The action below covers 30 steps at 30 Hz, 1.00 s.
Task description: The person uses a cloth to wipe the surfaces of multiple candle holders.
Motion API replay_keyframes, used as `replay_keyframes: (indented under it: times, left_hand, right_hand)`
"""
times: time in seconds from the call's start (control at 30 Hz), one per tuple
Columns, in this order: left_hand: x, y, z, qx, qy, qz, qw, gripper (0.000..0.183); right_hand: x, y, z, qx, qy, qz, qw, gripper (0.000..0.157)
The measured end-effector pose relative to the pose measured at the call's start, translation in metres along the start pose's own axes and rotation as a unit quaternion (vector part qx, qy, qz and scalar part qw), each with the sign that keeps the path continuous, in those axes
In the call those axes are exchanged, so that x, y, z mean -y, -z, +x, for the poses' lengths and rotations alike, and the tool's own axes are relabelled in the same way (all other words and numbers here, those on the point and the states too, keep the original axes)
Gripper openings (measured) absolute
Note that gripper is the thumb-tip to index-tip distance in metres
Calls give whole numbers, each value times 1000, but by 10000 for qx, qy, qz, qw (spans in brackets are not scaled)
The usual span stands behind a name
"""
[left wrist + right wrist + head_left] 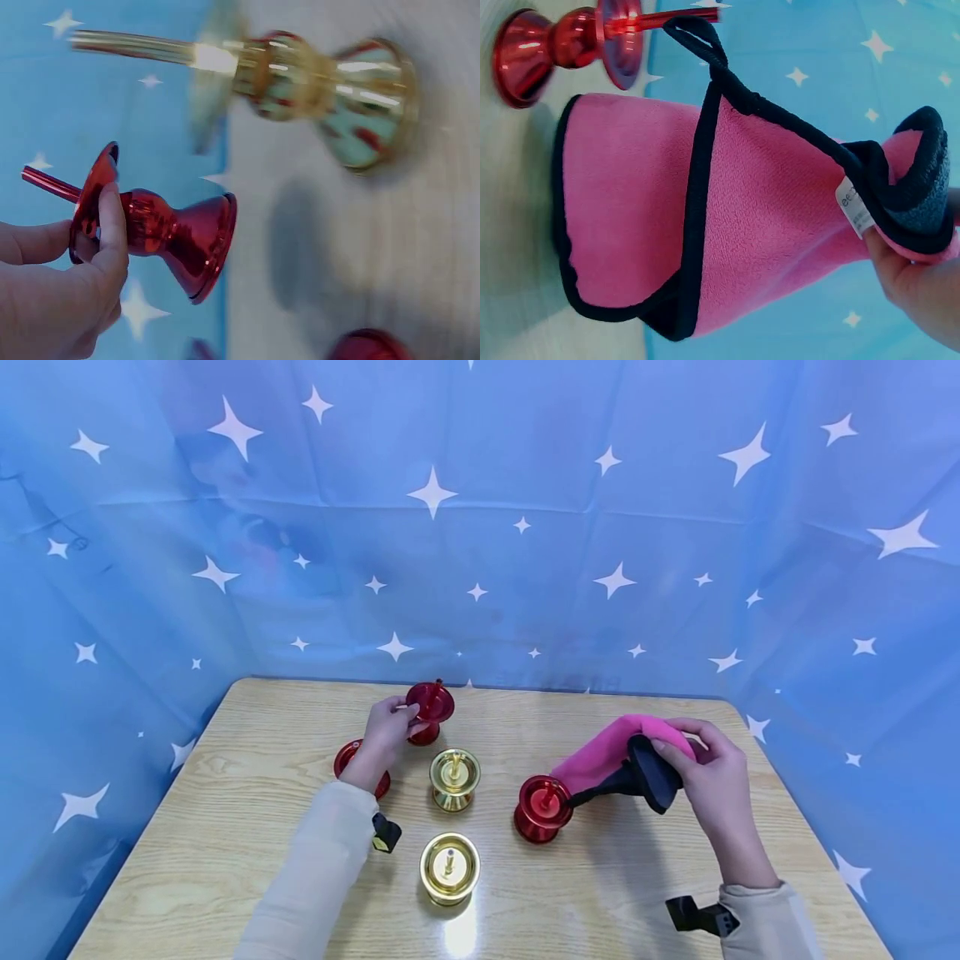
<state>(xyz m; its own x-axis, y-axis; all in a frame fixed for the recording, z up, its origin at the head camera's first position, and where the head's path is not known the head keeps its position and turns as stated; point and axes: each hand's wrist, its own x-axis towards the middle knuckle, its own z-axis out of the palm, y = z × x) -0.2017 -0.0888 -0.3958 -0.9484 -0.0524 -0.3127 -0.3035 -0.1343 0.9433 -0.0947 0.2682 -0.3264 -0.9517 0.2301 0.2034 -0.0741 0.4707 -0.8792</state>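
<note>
At the far side of the table, my left hand (392,722) pinches the dish rim of a shiny red metal candle holder (429,703) with a thin central stem. In the left wrist view this holder (199,232) leans slightly; whether its base touches the table I cannot tell. On the right, my right hand (708,764) grips one end of a pink cloth (600,756) with black edging. The cloth (765,217) hangs folded in the right wrist view, a white label near my fingers and a black loop at one corner. Its dark end hangs beside another red candle holder (537,818).
Two gold candle holders stand mid-table, one farther back (453,789) and one nearer (448,881). A third red candle holder (347,758) is partly hidden behind my left wrist. A blue star-patterned curtain (480,552) borders the wooden table (225,827).
</note>
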Motion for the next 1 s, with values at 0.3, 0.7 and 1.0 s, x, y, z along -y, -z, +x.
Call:
replay_keyframes:
  times: [0.3,0.7,1.0]
  left_hand:
    - [-49,-6,-35,589,-496,-289,9966,34]
    - [-84,-38,-90,1764,-1195,-136,9769,27]
    - [-78,-52,-108,2267,-1117,271,9672,27]
  right_hand:
    - [32,11,0,-181,333,1187,9922,28]
    - [87,-8,-7,-330,1673,2234,9597,31]
    - [95,-47,-19,263,2293,935,9685,36]
